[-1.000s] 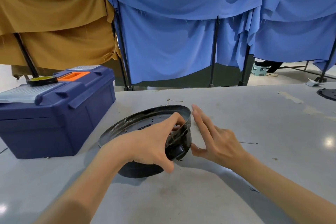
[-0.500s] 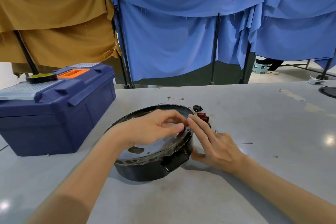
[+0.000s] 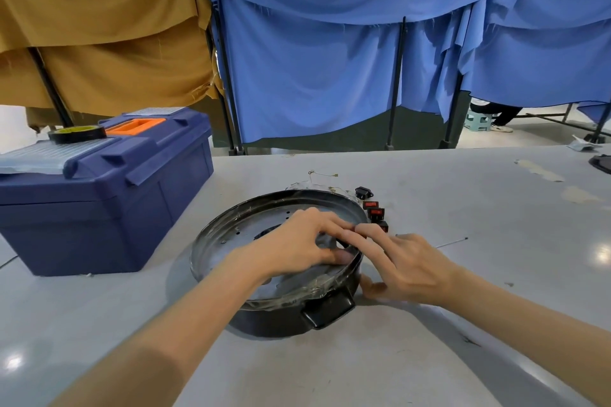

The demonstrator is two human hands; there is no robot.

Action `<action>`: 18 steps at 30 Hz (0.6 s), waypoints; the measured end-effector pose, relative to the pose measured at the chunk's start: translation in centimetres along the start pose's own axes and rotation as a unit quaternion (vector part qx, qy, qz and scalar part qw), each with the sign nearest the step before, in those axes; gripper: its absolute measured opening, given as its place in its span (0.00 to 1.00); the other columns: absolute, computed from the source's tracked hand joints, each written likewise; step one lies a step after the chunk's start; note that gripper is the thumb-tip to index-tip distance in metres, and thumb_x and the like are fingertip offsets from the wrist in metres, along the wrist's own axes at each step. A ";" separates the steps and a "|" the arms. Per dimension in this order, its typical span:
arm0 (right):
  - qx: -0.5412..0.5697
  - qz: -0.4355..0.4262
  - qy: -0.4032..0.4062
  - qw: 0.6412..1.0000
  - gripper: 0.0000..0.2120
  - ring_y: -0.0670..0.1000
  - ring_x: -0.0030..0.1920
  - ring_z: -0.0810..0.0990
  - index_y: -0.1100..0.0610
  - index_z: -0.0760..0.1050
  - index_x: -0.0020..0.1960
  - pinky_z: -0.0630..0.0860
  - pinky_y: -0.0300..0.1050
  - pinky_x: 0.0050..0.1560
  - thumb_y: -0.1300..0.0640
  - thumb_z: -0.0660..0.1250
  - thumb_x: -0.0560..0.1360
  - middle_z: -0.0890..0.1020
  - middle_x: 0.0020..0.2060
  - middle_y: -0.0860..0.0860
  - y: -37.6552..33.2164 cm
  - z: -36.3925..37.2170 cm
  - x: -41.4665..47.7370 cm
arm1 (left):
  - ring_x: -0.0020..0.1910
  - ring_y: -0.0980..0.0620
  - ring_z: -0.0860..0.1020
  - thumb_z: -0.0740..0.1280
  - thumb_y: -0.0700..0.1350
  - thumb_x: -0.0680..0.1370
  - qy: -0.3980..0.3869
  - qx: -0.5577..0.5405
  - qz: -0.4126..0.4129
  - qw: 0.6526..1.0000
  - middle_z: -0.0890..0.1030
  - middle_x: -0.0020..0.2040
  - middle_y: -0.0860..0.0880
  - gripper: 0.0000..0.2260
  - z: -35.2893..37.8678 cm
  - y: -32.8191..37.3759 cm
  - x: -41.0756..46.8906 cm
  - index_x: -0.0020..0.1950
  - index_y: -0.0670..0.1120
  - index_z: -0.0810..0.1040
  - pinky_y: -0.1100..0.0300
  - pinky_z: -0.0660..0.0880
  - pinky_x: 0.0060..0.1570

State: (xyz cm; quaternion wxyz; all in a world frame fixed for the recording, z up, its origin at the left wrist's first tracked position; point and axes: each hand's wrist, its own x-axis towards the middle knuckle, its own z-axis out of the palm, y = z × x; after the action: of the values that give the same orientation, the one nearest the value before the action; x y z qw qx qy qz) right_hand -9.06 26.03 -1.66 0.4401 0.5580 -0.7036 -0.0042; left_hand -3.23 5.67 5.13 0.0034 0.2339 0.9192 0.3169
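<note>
Two bare forearms come in from the bottom edge over the grey tabletop (image 3: 429, 383). Round black pan (image 3: 281, 320) sits on the tabletop at centre, upright, its stubby black handle (image 3: 325, 311) facing the camera. Silvery perforated plate (image 3: 251, 228) lies inside it, and wrinkled clear film (image 3: 297, 291) covers the top.

Left hand (image 3: 297, 248) reaches over the pan from the near left. Its fingers (image 3: 330, 225) are curled, with thumb and fingertips pinching the clear film at the right rim. The exact bit pinched is too small to tell.

Right hand (image 3: 406, 264) is just outside the pan on the right. Its fingers (image 3: 367, 235) are fairly straight and slightly spread, with tips resting on the rim and touching the left fingertips. The thumb presses low on the outer wall.

Just beyond the right hand, beside the pan's far right rim, small black switches (image 3: 375, 211) with red rockers sit in a short row, with a black socket part (image 3: 362, 192) behind them. Thin wire bits (image 3: 322, 173) lie past the far rim. A thin pin (image 3: 451, 243) lies on the tabletop right of the hand.

Blue toolbox (image 3: 99, 201) is at far left, lid closed, orange grip (image 3: 135, 126) on top and a black tape roll (image 3: 77, 134) resting on the lid.

Behind the tabletop hang a tan cloth (image 3: 99, 30) at left and a blue cloth (image 3: 330, 59) from centre to right, both over dark poles.
</note>
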 end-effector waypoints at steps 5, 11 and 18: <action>-0.011 -0.056 -0.043 0.997 0.27 0.56 0.26 0.76 0.61 0.65 0.64 0.71 0.45 0.19 0.50 0.70 0.71 0.80 0.53 0.63 0.7 -0.5 0.3 | 0.61 0.57 0.74 0.72 0.44 0.75 -0.021 -0.002 -0.002 1.000 0.79 0.62 0.56 0.10 0.4 -0.2 -0.2 0.57 0.51 0.83 0.54 0.68 0.67; -0.024 -0.058 -0.062 0.996 0.13 0.54 0.23 0.72 0.59 0.66 0.55 0.65 0.42 0.18 0.54 0.63 0.75 0.74 0.48 0.58 0.1 -1.6 0.4 | 0.60 0.61 0.73 0.73 0.46 0.75 -0.019 0.014 -0.006 1.000 0.77 0.64 0.59 0.12 1.3 -0.7 -0.3 0.59 0.51 0.83 0.66 0.65 0.61; -0.033 -0.055 -0.095 0.993 0.11 0.53 0.23 0.70 0.58 0.63 0.48 0.62 0.43 0.18 0.56 0.65 0.76 0.71 0.46 0.57 0.3 -2.1 0.5 | 0.62 0.61 0.72 0.72 0.47 0.75 -0.018 0.008 -0.013 1.000 0.76 0.64 0.60 0.13 1.6 -0.9 -0.2 0.60 0.52 0.82 0.62 0.65 0.63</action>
State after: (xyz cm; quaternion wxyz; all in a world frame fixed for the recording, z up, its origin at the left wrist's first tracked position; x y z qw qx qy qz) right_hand -7.92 26.77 0.09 0.3883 0.5783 -0.7099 -0.1043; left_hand -3.21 5.84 3.31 0.0221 0.2275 0.9245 0.3049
